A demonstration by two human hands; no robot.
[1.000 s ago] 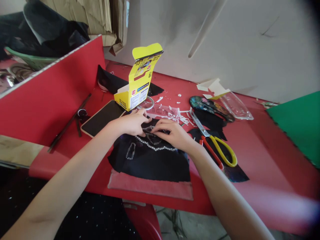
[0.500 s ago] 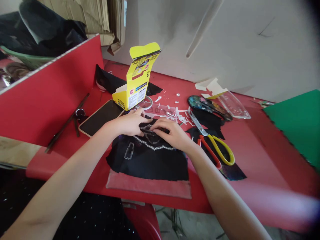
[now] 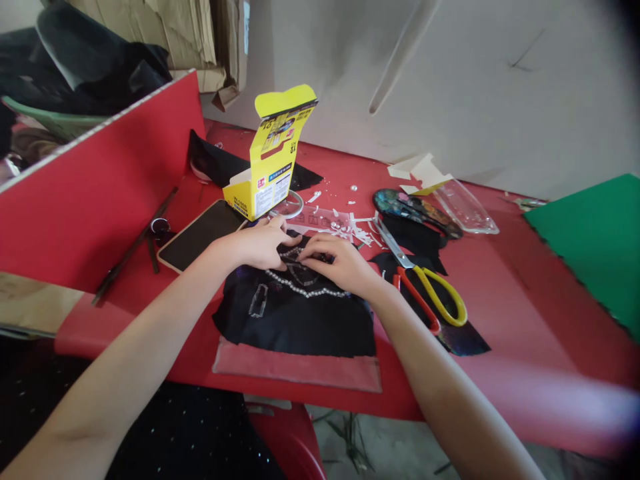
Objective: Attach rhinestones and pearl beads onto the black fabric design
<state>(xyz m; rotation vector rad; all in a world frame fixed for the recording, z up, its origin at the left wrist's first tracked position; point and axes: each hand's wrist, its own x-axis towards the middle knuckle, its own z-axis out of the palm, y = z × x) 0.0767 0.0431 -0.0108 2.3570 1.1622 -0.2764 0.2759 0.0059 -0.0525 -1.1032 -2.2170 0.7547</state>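
Observation:
A piece of black cloth (image 3: 300,333) lies on a clear plastic sheet (image 3: 300,377) at the table's front edge. A string of pearl-like beads (image 3: 307,292) curves across the cloth, with a small clear outlined shape (image 3: 259,300) left of it. My left hand (image 3: 265,243) rests on the cloth's far part, its fingertips spread and pressing beside the beads. Close by, my right hand (image 3: 340,263) has thumb and fingertips pinched together low over the beadwork. Whatever is between them is too small to make out.
A yellow box (image 3: 273,177) stands open behind my hands, beside a dark tablet-like board (image 3: 200,233). Scissors (image 3: 417,270) with red and yellow handles lie at right, near a clear plastic tray (image 3: 467,207) and white scraps (image 3: 363,233). A red panel (image 3: 110,180) borders the left.
The whole view has shifted slightly. Both hands stay at the same spot on the cloth, with hardly any movement of the fingers.

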